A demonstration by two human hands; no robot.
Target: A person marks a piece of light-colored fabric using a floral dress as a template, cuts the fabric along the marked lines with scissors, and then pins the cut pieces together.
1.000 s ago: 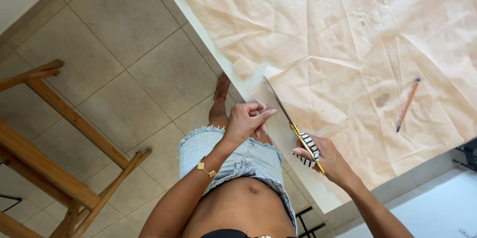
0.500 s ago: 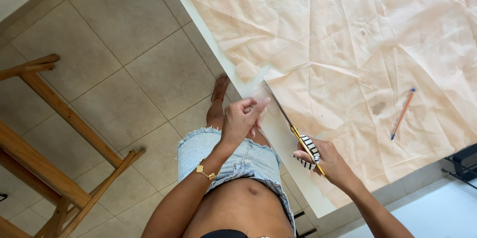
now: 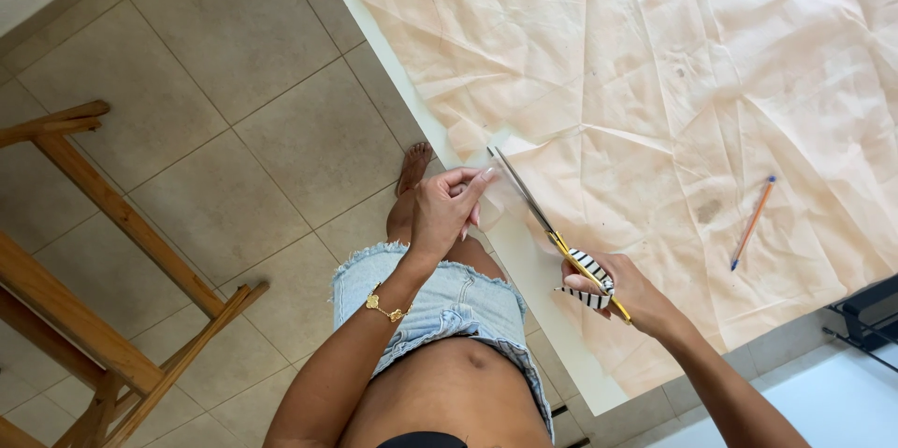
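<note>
One sheet of creased peach paper [image 3: 655, 102] covers the white worktop [image 3: 524, 266], its near edge overhanging. I see my left hand [image 3: 447, 209] pinching the cut flap at that edge. My right hand [image 3: 622, 289] is clamped on scissors [image 3: 552, 235] with striped handles, blades parted in the paper. An orange pencil [image 3: 753, 222] lies loose on the sheet, well apart from both hands.

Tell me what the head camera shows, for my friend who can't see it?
A person's right hand works scissors with striped handles into creased, peach-coloured cloth on a white table, while the left hand pinches the cloth's edge. A pencil lies on the cloth; wooden furniture stands on the tiled floor.
</note>
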